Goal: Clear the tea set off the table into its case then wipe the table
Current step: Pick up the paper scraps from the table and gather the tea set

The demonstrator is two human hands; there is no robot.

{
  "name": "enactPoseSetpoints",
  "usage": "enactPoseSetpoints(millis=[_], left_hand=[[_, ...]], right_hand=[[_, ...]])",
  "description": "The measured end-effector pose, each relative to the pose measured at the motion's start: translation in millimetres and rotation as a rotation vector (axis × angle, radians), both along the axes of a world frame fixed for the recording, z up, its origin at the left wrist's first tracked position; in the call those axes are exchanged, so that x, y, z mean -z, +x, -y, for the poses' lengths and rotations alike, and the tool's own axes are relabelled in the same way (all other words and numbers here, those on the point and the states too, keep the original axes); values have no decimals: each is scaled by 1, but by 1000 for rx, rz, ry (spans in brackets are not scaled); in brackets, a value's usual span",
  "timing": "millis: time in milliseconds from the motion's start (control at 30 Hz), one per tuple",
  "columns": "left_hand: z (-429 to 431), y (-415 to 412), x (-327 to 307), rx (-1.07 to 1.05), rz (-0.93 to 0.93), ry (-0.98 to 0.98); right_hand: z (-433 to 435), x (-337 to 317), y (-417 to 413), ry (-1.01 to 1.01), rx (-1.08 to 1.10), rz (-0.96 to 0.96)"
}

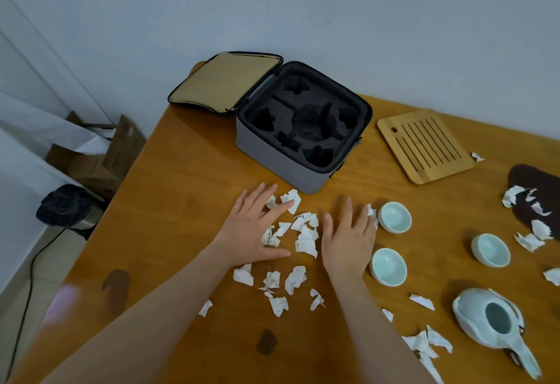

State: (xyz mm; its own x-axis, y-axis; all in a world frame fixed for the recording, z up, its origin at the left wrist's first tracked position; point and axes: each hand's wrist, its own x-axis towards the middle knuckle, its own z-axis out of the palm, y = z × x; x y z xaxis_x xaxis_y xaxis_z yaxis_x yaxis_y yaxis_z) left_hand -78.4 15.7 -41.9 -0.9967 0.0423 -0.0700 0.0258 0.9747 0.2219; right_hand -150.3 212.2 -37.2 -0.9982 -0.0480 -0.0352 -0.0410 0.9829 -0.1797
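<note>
Resting flat on the table [188, 186], the left hand [254, 226] and right hand [348, 241] flank a heap of paper scraps [306, 238], fingers straight and spread, gripping nothing. The case [272, 156] stands open behind them, its foam slots empty. Three cups [394, 217], the teapot [497, 320] and the tray [424, 147] sit to the right, unpacked. By this evidence packing has not begun; scraps litter the surface, and wiping is yet to come.

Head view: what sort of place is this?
Probably a room in a home, maybe a small office: a wooden table against a plain wall, teacups and an open foam-lined case on it, cardboard boxes and a bin on the floor beside.
</note>
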Motion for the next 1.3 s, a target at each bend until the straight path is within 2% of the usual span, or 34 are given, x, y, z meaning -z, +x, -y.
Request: enactPoseSetpoints(millis=[167,267,367,467,533,633,733,900,1033,1167,1300], left_hand=[[-8,-13,3,-19,-22,-5],[0,-12,0,-24,-51,14],[10,-3,-2,-50,-83,39],[20,12,-1,-51,-77,32],[21,20,2,-26,-54,7],[14,28,8,-10,-70,-42],[11,36,13,-80,-105,-60],[22,45,12,-186,-197,22],[33,43,13,-225,-308,-26],[37,35,12,-192,-338,-45],[35,30,8,-154,-275,-100]], right_hand=[[2,6,1,-66,-59,-25],[12,5,9,-223,-247,-53],[22,1,21,-274,-473,-128],[25,1,19,-228,-449,-185],[28,2,14,-145,-435,-108],[28,8,11,-68,-555,-5],[24,9,11,-59,-643,-17],[27,5,9,-61,-816,-46],[41,6,-1,-13,-876,-60],[49,14,-5,16,-897,-221],[51,16,-7,-36,-870,-345]])
